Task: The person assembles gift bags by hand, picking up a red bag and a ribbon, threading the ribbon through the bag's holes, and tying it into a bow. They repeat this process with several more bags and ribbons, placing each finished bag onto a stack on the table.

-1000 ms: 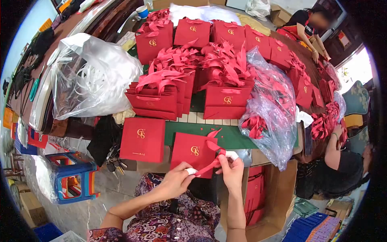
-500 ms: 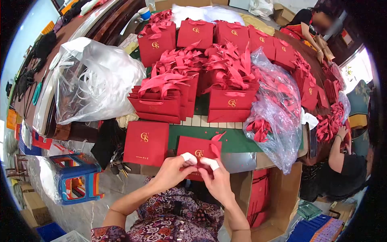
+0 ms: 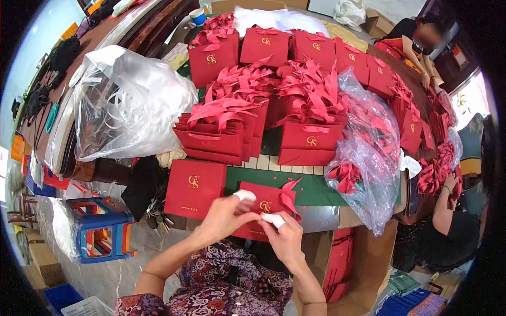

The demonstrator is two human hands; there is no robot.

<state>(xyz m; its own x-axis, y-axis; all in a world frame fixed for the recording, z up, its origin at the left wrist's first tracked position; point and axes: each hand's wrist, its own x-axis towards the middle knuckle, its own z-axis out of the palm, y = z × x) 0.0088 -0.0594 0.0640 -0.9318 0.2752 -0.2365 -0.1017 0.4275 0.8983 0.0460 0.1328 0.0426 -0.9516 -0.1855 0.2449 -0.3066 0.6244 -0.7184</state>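
Observation:
My left hand (image 3: 227, 215) and my right hand (image 3: 282, 231) meet fingertip to fingertip over a red paper bag (image 3: 255, 194) with gold lettering, at the near table edge. White coverings wrap some fingers on both. Each hand is pinched closed; whatever lies between the fingertips is too small to make out. A red ribbon (image 3: 288, 199) lies on the bag's right side. To the left rests a second flat red bag (image 3: 195, 187). Behind stand rows of red bags (image 3: 311, 141) with ribbon handles.
A clear plastic sack (image 3: 126, 105) of white strips sits at left, another plastic bag (image 3: 369, 152) of red ribbons at right. Below right is an open cardboard box (image 3: 369, 263) holding red bags. Blue stools (image 3: 103, 231) stand lower left. Two other people work at the right.
The view has shifted slightly, so the table items appear a little further right. My left fingers have lifted slightly and blurred, and my hands remain together at the bag.

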